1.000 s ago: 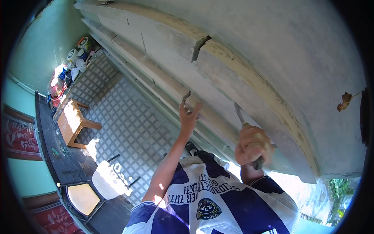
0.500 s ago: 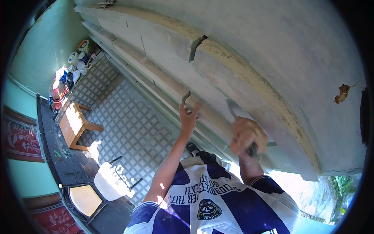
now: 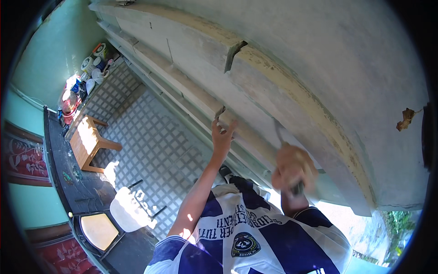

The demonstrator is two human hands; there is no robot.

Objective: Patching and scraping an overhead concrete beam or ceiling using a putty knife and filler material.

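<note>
My right hand (image 3: 295, 169), smeared by motion, is closed around the dark handle of a scraper (image 3: 278, 131). Its thin grey blade points away from me, towards the pale face of the stepped wall moulding (image 3: 255, 99); whether it touches is too blurred to tell. My left hand (image 3: 223, 133) holds no tool. Its thumb and fingers are spread against the edge of the lower ledge (image 3: 191, 86), just beside a dark notch (image 3: 220, 111) in that ledge.
A wider gap (image 3: 235, 55) splits the upper ledge. A tiled floor (image 3: 150, 132) lies below, with a brown stool (image 3: 89, 141) and a white-seated chair (image 3: 127, 212) at left. Tubs and bags (image 3: 89, 75) crowd a far ledge. A dry leaf (image 3: 405, 118) hangs on the right wall.
My right hand and the scraper have shifted slightly to the right and down. The left hand keeps its place on the ledge, while the whole view has moved a little.
</note>
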